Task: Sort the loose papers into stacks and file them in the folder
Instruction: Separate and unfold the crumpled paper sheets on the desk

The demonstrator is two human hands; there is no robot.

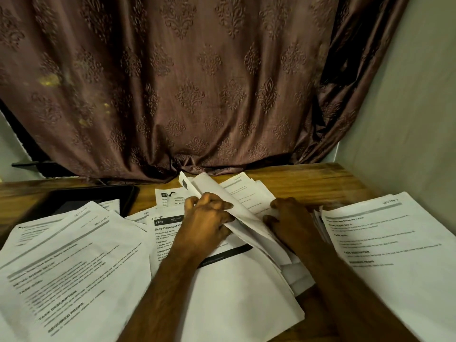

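Sorting half done: left hand (207, 218) pinches lifted sheets (222, 193), right hand (288, 218) fingers pressed flat on them; side stacks (394, 243) formed, folder (93, 201) unfilled.

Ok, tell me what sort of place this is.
Probably a home desk in a room corner: a wooden tabletop strewn with printed papers, a patterned brown curtain hanging right behind it, and a plain wall at the right.
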